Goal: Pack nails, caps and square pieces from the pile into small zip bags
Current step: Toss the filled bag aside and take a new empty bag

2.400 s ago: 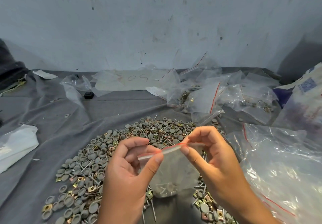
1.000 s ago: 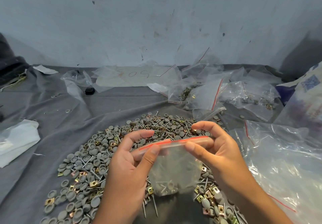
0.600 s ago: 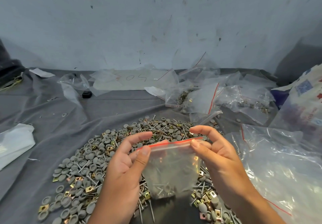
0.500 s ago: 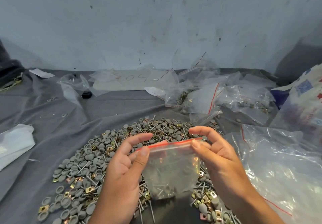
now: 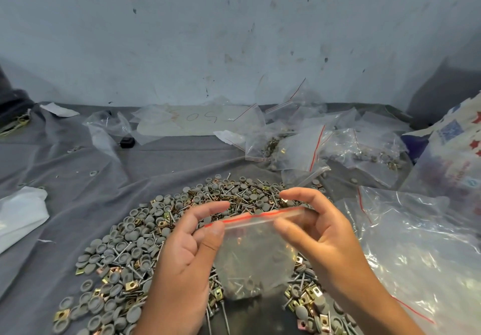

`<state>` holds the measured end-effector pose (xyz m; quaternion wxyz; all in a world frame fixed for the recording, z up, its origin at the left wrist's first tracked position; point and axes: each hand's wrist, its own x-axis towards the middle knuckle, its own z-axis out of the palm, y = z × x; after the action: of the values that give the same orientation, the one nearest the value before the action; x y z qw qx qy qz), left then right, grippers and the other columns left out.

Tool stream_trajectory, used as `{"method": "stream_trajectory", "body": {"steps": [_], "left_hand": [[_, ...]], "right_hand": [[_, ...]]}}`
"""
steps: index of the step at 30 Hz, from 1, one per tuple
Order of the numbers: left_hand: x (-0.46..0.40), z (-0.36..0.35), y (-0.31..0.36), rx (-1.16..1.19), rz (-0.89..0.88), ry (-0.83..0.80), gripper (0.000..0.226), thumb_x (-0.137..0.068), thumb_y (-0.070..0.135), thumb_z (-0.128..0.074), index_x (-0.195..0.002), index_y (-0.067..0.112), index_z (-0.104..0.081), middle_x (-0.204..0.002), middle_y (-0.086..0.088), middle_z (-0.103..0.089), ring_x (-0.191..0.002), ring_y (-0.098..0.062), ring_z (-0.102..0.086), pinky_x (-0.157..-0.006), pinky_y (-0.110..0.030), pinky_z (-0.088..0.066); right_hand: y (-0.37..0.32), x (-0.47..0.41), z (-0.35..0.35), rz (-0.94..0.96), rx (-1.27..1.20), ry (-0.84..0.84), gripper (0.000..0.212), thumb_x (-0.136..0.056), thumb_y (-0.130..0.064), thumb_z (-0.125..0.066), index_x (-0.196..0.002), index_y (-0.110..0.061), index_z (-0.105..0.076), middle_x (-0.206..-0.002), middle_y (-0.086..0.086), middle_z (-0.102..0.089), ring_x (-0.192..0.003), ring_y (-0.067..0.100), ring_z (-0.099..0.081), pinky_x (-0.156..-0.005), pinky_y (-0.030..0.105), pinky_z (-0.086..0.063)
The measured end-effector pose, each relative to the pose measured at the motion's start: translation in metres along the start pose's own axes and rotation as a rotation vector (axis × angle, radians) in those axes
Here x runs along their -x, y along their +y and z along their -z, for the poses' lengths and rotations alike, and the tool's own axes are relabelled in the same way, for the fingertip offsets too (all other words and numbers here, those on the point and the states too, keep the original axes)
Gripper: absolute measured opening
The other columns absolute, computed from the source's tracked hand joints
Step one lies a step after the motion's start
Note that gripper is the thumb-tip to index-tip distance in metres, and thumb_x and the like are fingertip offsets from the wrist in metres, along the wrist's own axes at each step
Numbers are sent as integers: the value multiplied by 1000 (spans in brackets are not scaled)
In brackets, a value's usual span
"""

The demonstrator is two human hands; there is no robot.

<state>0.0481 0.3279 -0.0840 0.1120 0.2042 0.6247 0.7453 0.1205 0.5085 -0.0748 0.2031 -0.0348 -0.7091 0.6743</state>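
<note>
Both hands, left hand and right hand, pinch the red-striped top of a small zip bag above the pile; an incompletely pressed seal could spill its nails and caps.

A grey cloth covered the surface. A wide pile of grey caps, nails and brass square pieces lay near the middle. Filled zip bags lay far right, a large clear bag near right, white paper left.
</note>
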Motion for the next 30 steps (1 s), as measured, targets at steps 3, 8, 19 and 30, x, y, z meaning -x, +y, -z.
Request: {"method": "stream_trajectory", "body": {"steps": [3,8,19,30], "left_hand": [[2,-1,4,-46,-8,6,36,-78,29,-62,-112,19,-63,-87,-4,-78,-81,-15,-75,-66,-19,-56],[1,3,7,-49,21,5,38,-78,35,-60,-113,20,-63,-88,-2,-79,-72,-7,-74,-60,-13,-53],[-5,7,7,-74,71,247,51,-73,51,-51,-117,26,-57,-109,28,-70,-99,4,-67,-96,-34,-48],[-5,5,10,-177,104,227,52,-75,59,-44,-117,33,-57,-110,29,-68,-100,10,-63,-101,-37,-46]], "right_hand": [[-1,2,-2,52,126,16,42,-71,-46,-84,-109,-42,-66,-99,0,-77,-91,18,-73,-80,30,-58],[-7,1,-4,111,157,-1,25,-76,-36,-83,-98,-32,-71,-94,-1,-76,-90,16,-73,-80,26,-56],[-44,-174,25,28,117,481,17,-89,-8,-71,-86,-24,-66,-88,4,-69,-76,14,-63,-57,17,-46],[-3,-92,130,-288,726,370,7,-93,-25,-72,-97,-26,-66,-103,-4,-71,-98,16,-67,-85,35,-52]]}}
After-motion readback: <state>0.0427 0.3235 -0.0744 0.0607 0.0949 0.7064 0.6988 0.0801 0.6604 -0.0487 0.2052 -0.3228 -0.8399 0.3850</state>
